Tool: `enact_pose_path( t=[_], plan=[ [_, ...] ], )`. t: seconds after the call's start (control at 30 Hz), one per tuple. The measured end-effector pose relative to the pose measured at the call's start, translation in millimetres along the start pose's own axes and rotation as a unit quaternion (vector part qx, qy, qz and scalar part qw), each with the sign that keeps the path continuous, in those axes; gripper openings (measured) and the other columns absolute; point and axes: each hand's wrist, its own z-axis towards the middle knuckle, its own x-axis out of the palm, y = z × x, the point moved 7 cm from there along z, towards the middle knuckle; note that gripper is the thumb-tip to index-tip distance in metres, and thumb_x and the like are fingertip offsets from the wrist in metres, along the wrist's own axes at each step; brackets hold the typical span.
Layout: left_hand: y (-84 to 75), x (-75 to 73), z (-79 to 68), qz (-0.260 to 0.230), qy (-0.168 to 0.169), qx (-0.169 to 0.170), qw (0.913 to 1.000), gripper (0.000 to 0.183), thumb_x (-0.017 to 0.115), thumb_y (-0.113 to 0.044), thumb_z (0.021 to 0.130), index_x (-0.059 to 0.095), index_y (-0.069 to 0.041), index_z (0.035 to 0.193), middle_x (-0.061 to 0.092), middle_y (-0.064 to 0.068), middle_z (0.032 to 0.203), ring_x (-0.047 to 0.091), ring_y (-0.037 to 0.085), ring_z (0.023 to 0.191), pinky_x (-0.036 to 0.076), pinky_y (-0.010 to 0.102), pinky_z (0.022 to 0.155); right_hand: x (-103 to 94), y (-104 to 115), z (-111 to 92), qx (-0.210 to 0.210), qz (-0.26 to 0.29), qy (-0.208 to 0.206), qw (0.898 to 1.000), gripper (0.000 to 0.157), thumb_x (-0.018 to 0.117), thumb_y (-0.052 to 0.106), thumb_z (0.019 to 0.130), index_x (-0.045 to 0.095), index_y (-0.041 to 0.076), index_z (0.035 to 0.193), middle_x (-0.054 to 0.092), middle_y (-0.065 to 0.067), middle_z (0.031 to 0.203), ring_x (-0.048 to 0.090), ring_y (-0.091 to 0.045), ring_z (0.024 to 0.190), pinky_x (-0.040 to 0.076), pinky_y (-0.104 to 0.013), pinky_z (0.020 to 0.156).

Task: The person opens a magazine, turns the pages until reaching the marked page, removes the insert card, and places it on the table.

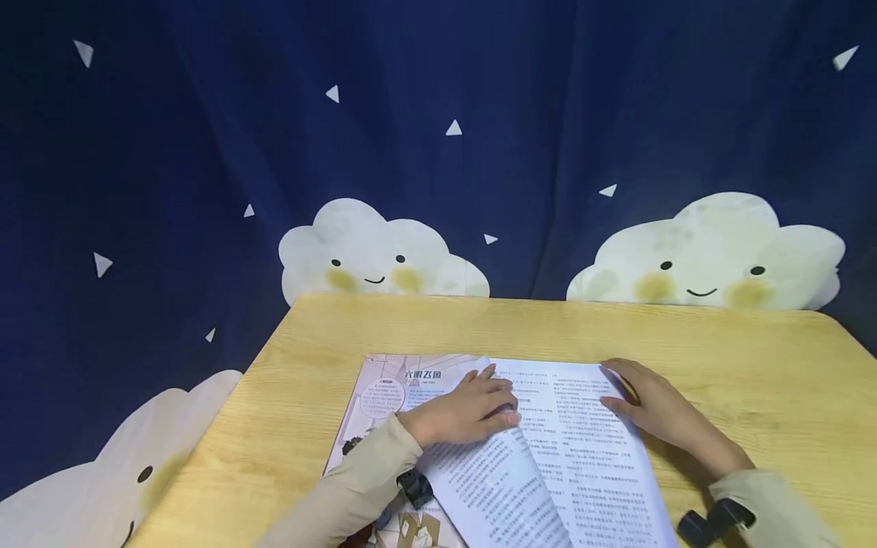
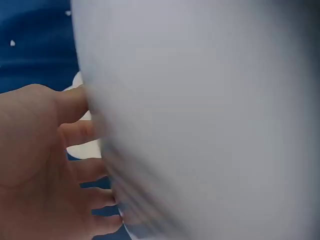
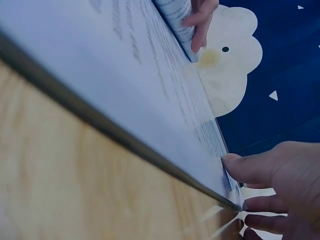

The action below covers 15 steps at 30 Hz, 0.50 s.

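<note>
A magazine point(image 1: 596, 457) with printed text lies spread on the table. One of its pages point(image 1: 479, 487) is lifted and curls over the left side, partly covering an illustrated page point(image 1: 370, 403). My left hand point(image 1: 462, 411) lies across this curled page, fingers extended with their tips near its free edge; in the left wrist view the pale, blurred page point(image 2: 200, 110) hides those fingertips. At the magazine's top right corner, my right hand point(image 1: 664, 407) rests with thumb and fingers apart. The right wrist view shows its thumb point(image 3: 245, 167) touching the paper and its fingers at the corner.
The wooden table point(image 1: 260, 411) extends around the magazine. Behind it hangs a dark blue curtain point(image 1: 411, 61) printed with white triangles and smiling clouds. A black camera mount point(image 1: 715, 521) sits on the right wrist, another point(image 1: 414, 487) on the left.
</note>
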Motion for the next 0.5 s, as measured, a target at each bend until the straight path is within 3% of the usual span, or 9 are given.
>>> enact_pose_path(
  t=[0.2, 0.5],
  plan=[
    [-1.5, -3.9, -6.0, 0.009, 0.020, -0.004, 0.9998, 0.034, 0.042, -0.037, 0.103, 0.056, -0.016, 0.127, 0.036, 0.014, 0.151, 0.010, 0.039, 0.146, 0.013, 0.052, 0.117, -4.5, 2.9, 9.1, -0.012, -0.002, -0.004, 1.000, 0.057, 0.074, 0.010, 0.084, 0.050, -0.006, 0.133, 0.050, -0.028, 0.131, 0.046, -0.048, 0.121, 0.037, -0.059, 0.098],
    [2.8, 2.5, -16.5, -0.014, 0.033, -0.033, 0.9988, 0.027, 0.043, -0.041, 0.102, 0.057, -0.023, 0.117, 0.028, 0.015, 0.155, 0.005, 0.042, 0.145, 0.013, 0.055, 0.115, -2.2, 4.1, 2.9, -0.015, -0.009, -0.010, 1.000, 0.057, 0.075, 0.008, 0.083, 0.050, -0.006, 0.132, 0.052, -0.028, 0.129, 0.047, -0.047, 0.119, 0.037, -0.059, 0.097]
  ],
)
